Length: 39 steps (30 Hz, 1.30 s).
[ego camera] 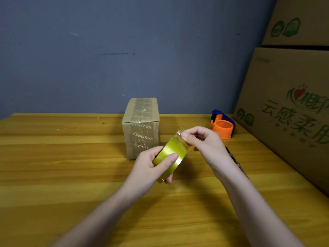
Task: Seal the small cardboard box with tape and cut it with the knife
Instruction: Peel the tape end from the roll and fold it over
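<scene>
The small cardboard box (141, 127) stands upright on the wooden desk (71, 166), toward the back near the wall, roughly in the middle of the view. A strip of clear printed tape runs over its top and down the front face, and the top flaps lie closed.

Just in front of the box, held above the desk, is a roll of yellowish clear tape (170, 157). The left hand (153, 168) grips the roll, thumb curled over its outer face and fingers wrapped round from underneath. The right hand (204, 139) pinches the loose end of the tape (179, 132) between thumb and forefinger at the roll's upper edge, with the other fingers loosely curled. The loose end is lifted only a little off the roll. The roll overlaps the box's lower right corner in the view; whether they touch cannot be told.

To the right of the box and well apart from it, an orange and blue tape dispenser (222, 125) sits on the desk near the back edge. A dark object (235, 159) lies on the desk behind the right wrist, mostly hidden by it. Large cardboard cartons (293, 104) with green printing are stacked along the right side. A blue-grey wall (124, 50) rises behind the desk.
</scene>
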Motion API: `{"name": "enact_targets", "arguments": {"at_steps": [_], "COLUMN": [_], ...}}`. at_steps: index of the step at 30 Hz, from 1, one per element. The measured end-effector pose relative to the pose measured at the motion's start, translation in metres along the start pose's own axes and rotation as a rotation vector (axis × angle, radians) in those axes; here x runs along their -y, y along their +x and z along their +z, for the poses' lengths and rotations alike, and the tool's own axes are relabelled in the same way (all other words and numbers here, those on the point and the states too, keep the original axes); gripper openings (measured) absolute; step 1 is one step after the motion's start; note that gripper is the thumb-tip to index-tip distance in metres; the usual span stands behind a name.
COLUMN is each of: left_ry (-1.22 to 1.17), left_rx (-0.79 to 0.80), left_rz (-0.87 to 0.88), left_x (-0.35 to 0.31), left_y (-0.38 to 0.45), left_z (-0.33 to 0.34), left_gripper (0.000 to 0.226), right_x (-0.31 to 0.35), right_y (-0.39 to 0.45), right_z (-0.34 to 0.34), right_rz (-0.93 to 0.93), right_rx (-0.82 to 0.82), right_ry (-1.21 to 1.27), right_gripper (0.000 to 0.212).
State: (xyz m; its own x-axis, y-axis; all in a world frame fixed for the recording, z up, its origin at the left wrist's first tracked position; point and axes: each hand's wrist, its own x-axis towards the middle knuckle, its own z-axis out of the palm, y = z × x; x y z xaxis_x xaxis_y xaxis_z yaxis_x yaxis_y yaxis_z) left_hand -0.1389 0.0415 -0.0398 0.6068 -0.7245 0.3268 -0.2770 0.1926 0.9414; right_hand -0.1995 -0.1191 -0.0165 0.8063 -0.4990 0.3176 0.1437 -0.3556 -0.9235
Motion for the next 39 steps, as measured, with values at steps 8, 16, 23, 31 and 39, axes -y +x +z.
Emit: {"name": "enact_targets", "arguments": {"at_steps": [8,16,23,31,39], "left_ry": [0.017,0.072,0.202,0.215,0.310], "left_rx": [-0.013,0.020,-0.006,-0.175,-0.222], "left_rz": [0.026,0.033,0.125,0.030,0.173], "left_x": [0.013,0.017,0.016,0.025,0.028], "left_y": [0.000,-0.004,-0.006,-0.003,-0.007], "left_z": [-0.003,-0.001,0.000,0.004,0.008], "left_gripper": [0.017,0.025,0.028,0.042,0.050], "right_x": [-0.013,-0.024,-0.023,-0.007,0.005], "right_y": [-0.006,-0.011,-0.006,-0.041,-0.031], "right_z": [0.009,0.028,0.015,0.044,0.066], "right_rz": [0.135,0.338,0.034,-0.154,-0.090], "right_rx": [0.053,-0.038,-0.216,0.079,-0.014], "right_ry": [0.094,0.423,0.128,-0.304,-0.540], "right_gripper": [0.015,0.014,0.016,0.069,0.070]}}
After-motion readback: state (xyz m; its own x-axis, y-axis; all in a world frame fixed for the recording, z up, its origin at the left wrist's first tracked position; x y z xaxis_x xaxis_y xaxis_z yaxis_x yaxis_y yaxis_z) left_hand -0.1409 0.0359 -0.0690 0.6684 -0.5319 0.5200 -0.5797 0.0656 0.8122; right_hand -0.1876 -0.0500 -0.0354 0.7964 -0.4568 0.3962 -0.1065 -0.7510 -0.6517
